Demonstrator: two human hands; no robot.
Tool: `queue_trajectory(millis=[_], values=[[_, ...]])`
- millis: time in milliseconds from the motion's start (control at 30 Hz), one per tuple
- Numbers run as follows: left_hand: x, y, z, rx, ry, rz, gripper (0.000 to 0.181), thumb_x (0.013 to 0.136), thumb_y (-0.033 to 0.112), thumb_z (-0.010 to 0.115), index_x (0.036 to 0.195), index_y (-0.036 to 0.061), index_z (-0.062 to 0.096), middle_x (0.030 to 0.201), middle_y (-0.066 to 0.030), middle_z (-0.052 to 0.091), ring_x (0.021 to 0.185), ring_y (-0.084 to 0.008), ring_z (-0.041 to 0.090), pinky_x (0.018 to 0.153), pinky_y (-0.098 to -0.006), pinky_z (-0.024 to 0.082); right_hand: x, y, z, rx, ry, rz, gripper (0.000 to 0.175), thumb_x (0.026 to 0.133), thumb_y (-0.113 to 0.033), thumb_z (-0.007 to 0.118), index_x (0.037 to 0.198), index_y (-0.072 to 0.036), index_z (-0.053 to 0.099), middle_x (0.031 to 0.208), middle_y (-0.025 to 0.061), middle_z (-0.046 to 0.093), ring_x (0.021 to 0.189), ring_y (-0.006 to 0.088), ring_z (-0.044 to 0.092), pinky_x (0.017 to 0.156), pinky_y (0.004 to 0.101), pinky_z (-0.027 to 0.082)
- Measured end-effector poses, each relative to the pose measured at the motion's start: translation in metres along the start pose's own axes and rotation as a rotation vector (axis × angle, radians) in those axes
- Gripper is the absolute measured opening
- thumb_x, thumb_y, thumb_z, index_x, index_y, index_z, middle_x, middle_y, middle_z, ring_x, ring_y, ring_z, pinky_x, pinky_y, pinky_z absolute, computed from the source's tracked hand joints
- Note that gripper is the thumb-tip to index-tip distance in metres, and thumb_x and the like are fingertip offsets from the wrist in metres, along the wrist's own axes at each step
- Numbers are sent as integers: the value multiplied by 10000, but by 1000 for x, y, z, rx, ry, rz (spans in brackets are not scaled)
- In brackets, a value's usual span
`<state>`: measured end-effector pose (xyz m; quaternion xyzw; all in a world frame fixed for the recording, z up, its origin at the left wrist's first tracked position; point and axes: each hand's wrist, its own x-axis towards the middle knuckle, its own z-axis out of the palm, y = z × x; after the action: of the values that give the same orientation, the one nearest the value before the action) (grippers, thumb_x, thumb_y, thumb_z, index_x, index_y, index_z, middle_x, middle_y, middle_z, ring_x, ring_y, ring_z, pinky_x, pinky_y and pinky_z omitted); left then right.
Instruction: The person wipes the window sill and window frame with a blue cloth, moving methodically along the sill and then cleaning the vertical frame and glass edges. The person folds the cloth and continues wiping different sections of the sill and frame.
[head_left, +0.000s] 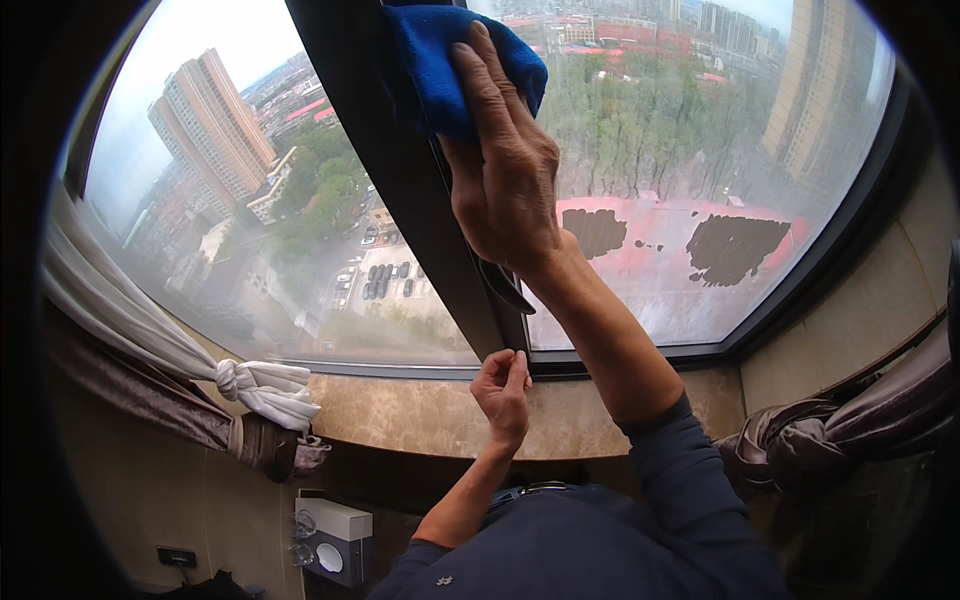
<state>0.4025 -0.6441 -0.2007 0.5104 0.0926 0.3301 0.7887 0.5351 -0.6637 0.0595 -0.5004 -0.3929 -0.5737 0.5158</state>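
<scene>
My right hand (506, 165) grips a folded blue cloth (431, 67) and presses it against the upper part of the dark window frame (390, 165), where the upright meets the right pane. Below the wrist, a dark window handle (510, 292) shows in part; the forearm and hand cover the rest. My left hand (504, 390) is held low near the foot of the upright, above the stone sill (405, 412). Its thumb and fingertips are pinched together, and whether something small is between them cannot be made out. The right window pane (652, 292) looks hazy and streaked.
At the left hang a knotted white sheer curtain (262, 382) and a tied brown curtain (262, 446). Another knotted brown curtain (806, 435) hangs at the right. A grey and white box (337, 536) stands low at the left, beside clear glasses (303, 536).
</scene>
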Motion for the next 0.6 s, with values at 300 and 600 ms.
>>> queue_trajectory(millis=[300,600], values=[[3,6,-61,57,58,9,29,967,-8,718,978,6,695,769,-10,633,582,-82,522,533,-242,402,-181,-6,-83,690,-221,822,462,994,33,534,1454,16,565,1521,195,570,1387,268,556,1162,362,415],[0,13,-67,209,98,55,33,980,7,699,988,3,667,740,-3,606,599,-70,530,550,-224,413,-340,-16,-97,386,-224,845,515,894,108,543,1385,-24,623,1469,223,609,1367,340,596,1131,378,459]])
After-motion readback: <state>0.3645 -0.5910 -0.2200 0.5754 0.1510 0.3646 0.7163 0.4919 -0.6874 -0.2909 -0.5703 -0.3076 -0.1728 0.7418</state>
